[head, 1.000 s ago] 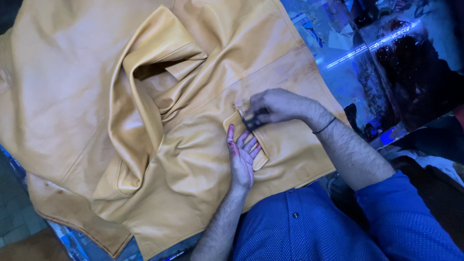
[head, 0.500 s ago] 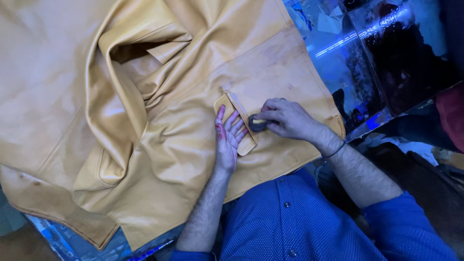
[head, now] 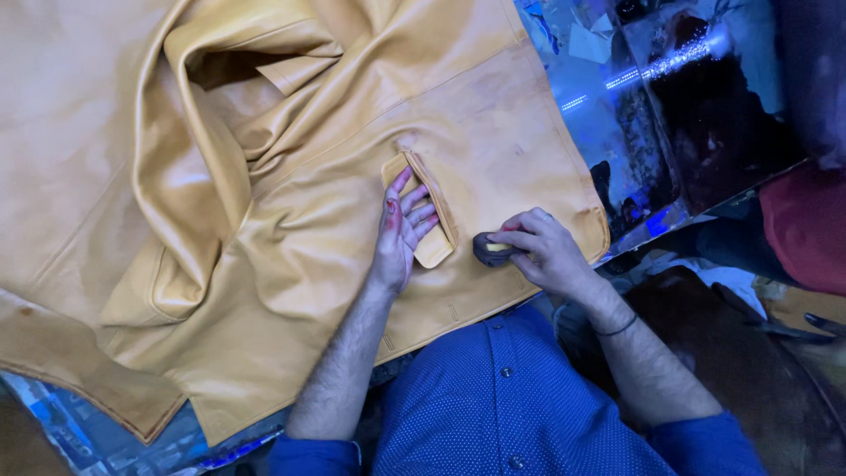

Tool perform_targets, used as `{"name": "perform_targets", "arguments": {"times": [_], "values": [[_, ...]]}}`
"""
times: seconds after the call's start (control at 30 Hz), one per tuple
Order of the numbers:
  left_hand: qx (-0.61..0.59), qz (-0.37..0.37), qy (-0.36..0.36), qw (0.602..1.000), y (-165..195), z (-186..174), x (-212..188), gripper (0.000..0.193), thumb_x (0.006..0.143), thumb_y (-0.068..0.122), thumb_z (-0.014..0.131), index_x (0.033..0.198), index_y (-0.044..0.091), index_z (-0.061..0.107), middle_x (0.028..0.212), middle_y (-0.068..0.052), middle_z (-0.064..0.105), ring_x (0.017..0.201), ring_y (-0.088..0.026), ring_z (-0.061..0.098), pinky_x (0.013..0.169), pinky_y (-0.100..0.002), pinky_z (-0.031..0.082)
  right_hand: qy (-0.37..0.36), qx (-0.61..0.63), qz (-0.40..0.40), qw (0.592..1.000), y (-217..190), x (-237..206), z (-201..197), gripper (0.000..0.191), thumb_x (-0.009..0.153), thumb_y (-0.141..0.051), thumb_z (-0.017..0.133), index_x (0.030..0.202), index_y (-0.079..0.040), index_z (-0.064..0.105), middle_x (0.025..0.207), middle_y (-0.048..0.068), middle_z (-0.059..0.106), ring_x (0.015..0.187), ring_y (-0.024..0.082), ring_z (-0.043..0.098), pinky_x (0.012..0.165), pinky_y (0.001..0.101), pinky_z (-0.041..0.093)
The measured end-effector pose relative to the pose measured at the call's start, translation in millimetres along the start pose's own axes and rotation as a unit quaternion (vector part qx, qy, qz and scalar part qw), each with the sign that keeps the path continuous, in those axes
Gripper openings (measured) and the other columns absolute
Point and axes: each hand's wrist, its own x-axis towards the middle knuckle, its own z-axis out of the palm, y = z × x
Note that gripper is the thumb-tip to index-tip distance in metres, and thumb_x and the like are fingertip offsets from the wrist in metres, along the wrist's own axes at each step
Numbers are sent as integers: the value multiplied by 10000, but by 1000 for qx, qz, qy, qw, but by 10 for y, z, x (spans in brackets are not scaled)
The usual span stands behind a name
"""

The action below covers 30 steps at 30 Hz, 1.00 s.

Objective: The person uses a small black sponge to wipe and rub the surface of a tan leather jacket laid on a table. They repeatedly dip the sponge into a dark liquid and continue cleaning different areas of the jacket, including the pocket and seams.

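Note:
A tan leather jacket (head: 291, 176) lies spread over the table, with a slanted pocket flap (head: 427, 225) near its lower right. My left hand (head: 401, 234) lies flat on the leather, fingers apart, pressing right beside that flap. My right hand (head: 538, 251) sits just right of the flap and grips a small dark sponge (head: 489, 249) with a yellowish face, which touches the leather.
The table's shiny reflective top (head: 634, 115) shows past the jacket's right edge. A dark red cloth (head: 806, 225) lies at far right. Printed paper (head: 79, 432) peeks from under the jacket at bottom left. My blue shirt (head: 493, 405) fills the bottom middle.
My right hand has slid with the sponge from over the flap down and to its right. The left hand stays pressed beside the flap. The camera view has shifted.

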Motion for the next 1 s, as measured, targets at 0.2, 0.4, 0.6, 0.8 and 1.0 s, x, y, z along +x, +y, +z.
{"name": "perform_targets", "arguments": {"times": [0.2, 0.4, 0.6, 0.8, 1.0], "values": [[195, 46, -70, 977, 199, -17, 17, 942, 996, 763, 403, 1657, 122, 205, 1640, -281, 345, 1548, -396, 367, 1264, -509, 303, 4, -47, -61, 997, -149, 360, -91, 505, 708, 72, 669, 1140, -177, 748, 1088, 63, 630, 1039, 295, 582, 916, 401, 504], [216, 63, -117, 967, 396, -93, -43, 1012, 960, 822, 319, 1682, 145, 109, 1661, -294, 336, 1577, -407, 307, 1261, -529, 272, -41, -147, -113, 982, -351, 873, 8, 479, 702, 8, 654, 1112, -210, 769, 1083, 41, 639, 1011, 292, 580, 875, 417, 498], [98, 33, -100, 990, 375, -192, 4, 990, 960, 802, 344, 1683, 168, 107, 1663, -280, 321, 1566, -387, 305, 1272, -546, 211, -154, -148, -142, 967, -471, 904, 6, 433, 738, -24, 665, 1095, -239, 781, 1021, 17, 635, 963, 261, 582, 862, 400, 507], [90, 28, -99, 991, 277, -273, 50, 972, 971, 799, 361, 1677, 174, 130, 1672, -279, 317, 1588, -370, 276, 1277, -528, 214, -67, -171, -144, 972, -490, 994, 26, 441, 758, -41, 645, 1136, -230, 772, 1093, 19, 630, 1014, 267, 569, 896, 393, 498], [80, 27, -92, 992, 252, -284, 52, 973, 969, 791, 383, 1682, 174, 144, 1645, -271, 357, 1552, -363, 338, 1275, -508, 240, -209, -171, -123, 955, -420, 786, -87, 409, 739, -29, 657, 1057, -254, 781, 1032, 4, 653, 988, 267, 582, 883, 409, 501]]}}
